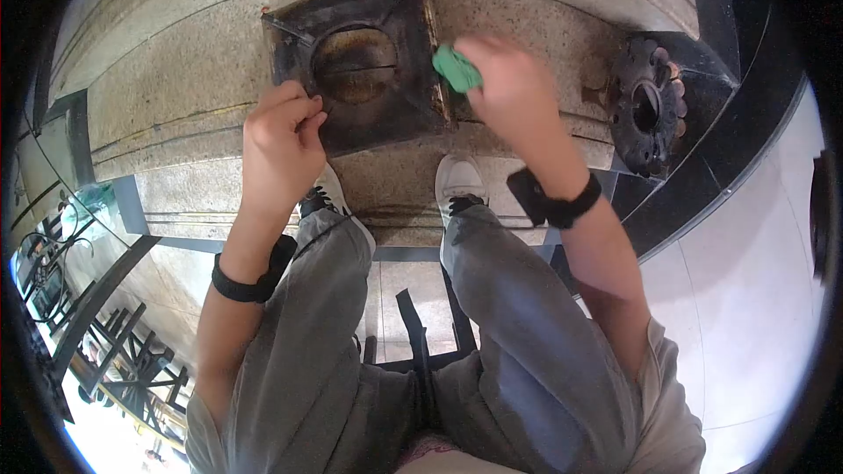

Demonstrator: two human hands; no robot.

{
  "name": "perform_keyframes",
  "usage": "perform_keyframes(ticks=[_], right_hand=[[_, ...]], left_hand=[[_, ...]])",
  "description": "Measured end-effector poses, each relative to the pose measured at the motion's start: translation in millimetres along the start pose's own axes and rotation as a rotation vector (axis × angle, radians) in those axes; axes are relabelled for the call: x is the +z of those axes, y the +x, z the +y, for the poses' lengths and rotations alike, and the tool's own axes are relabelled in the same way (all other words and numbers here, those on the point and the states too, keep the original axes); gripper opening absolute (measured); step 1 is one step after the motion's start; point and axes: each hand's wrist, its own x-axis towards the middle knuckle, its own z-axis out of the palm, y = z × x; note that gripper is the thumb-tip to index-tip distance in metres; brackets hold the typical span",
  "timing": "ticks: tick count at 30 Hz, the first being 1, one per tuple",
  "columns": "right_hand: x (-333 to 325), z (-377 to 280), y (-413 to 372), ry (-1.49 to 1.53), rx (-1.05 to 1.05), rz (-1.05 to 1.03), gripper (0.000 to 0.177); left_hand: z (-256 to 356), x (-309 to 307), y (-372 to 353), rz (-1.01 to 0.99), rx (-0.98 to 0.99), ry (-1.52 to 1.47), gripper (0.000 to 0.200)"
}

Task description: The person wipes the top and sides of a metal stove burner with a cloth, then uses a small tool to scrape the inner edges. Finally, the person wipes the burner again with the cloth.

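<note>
With left hand (281, 145) pinching a sooty plate (386, 118) and right hand (518, 96) holding a green scrubber (457, 68) against it, working on a stone counter (176, 88) beside tiled floor (755, 281).

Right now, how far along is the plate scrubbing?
Done: nothing looks clean yet; the square plate is dark throughout. In hand: the left hand grips its lower-left edge, and the right hand presses a green pad at its right edge. Left: the plate, plus the round burner ring lying aside.
</note>
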Motion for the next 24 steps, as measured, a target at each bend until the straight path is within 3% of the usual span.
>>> perform_keyframes(ticks=[6,13,24], right_hand=[[2.3,3.4,-37.8,0.132,0.07,-0.082,0.032],[17.6,27.8,31.7,0.03,0.092,-0.03,0.029],[16.4,14.9,-29.0,0.155,0.091,-0.013,0.037]], left_hand=[[1.4,-1.1,0.5,-0.012,-0.002,-0.059,0.011],[1.6,0.7,-1.0,0.004,0.005,-0.005,0.013],[-1.4,-0.7,-1.3,-0.009,0.017,-0.024,0.012]])
